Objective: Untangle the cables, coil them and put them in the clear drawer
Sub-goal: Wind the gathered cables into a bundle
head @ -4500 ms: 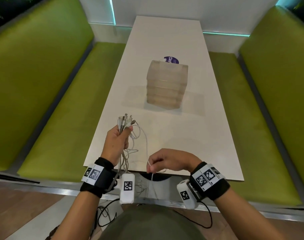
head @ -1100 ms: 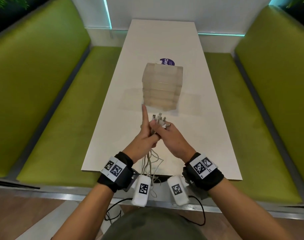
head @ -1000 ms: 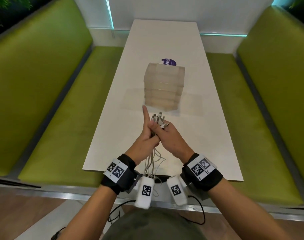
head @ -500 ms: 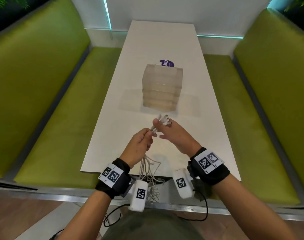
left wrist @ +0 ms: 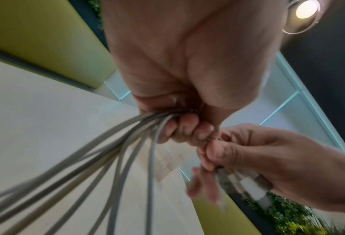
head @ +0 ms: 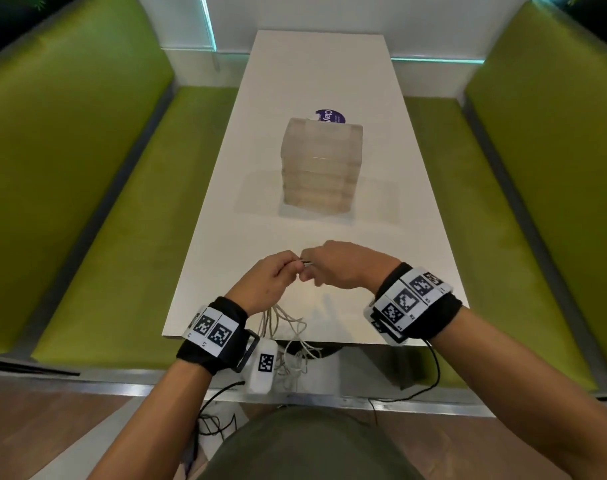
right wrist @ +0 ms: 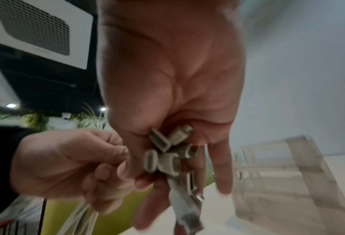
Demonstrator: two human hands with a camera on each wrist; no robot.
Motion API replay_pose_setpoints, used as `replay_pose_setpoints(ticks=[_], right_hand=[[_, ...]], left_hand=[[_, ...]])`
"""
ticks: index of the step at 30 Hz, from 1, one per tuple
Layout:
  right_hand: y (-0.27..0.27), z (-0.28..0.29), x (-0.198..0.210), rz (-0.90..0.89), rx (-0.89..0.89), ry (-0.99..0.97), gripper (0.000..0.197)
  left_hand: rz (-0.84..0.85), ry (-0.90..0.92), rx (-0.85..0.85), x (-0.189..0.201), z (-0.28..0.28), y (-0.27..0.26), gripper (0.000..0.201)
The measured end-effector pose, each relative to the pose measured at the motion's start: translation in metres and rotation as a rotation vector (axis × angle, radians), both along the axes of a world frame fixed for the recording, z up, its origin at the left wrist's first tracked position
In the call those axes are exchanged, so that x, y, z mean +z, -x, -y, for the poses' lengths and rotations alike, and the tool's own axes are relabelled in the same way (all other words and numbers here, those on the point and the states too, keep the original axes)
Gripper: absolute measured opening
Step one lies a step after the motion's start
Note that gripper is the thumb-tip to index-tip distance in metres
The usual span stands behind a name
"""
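Several white cables (head: 281, 323) hang in a bundle from my left hand (head: 271, 278) over the table's near edge. That hand grips the strands (left wrist: 127, 143) in a fist. My right hand (head: 333, 265) meets it from the right and holds the cluster of plug ends (right wrist: 173, 157) between thumb and fingers; some fingers stay loosely extended. Both hands hover above the near end of the white table (head: 381, 237). The clear drawer unit (head: 321, 164) stands farther back at the table's middle, its drawers pushed in.
A purple round sticker (head: 331, 116) lies behind the drawer unit. Green bench seats (head: 98, 271) flank the table on both sides. Black wires (head: 215, 420) trail from the wrist cameras below the table edge.
Both hands have drawn back toward me and lower. The right hand has turned over the plug ends, which stuck up half a second ago and are now hidden under it in the head view.
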State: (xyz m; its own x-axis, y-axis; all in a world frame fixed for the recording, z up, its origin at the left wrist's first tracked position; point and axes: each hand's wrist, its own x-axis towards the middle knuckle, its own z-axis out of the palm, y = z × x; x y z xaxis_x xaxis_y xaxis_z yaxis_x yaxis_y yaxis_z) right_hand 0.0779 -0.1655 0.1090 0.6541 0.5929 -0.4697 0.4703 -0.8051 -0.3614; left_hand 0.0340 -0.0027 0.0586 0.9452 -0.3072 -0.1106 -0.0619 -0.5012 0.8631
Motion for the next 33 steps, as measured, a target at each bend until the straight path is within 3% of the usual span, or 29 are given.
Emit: replay_pose_setpoints(ticks=[5,8,13,18,25,29,33], right_hand=[[-0.003,0.008,0.023,0.013,0.058,-0.084,0.021],[-0.006,0.015,0.036,0.027,0.086,-0.153,0.024],[-0.016,0.021,0.057,0.109,0.095,-0.210,0.023],[-0.024,0.027,0.089,0.216,-0.010,-0.366,0.020],[-0.024,0.035,0.097,0.126,-0.152,-0.375,0.030],[-0.023,0.037,0.096,0.193,-0.188,-0.459,0.027],[-0.024,0.040,0.101,0.258,-0.136,-0.454,0.026]], left_hand=[[-0.170,0.320,0.079,-0.008,0.002,0.016,0.028],[-0.171,0.432,0.051,-0.008,0.005,0.021,0.030],[-0.098,0.444,0.006,0.002,0.008,0.019,0.020],[0.031,0.536,0.110,0.039,0.012,-0.007,0.022],[0.146,0.662,0.232,0.066,0.018,-0.034,0.031],[0.108,0.641,0.210,0.055,0.025,-0.032,0.032],[-0.022,0.585,0.042,0.033,0.032,-0.014,0.042]])
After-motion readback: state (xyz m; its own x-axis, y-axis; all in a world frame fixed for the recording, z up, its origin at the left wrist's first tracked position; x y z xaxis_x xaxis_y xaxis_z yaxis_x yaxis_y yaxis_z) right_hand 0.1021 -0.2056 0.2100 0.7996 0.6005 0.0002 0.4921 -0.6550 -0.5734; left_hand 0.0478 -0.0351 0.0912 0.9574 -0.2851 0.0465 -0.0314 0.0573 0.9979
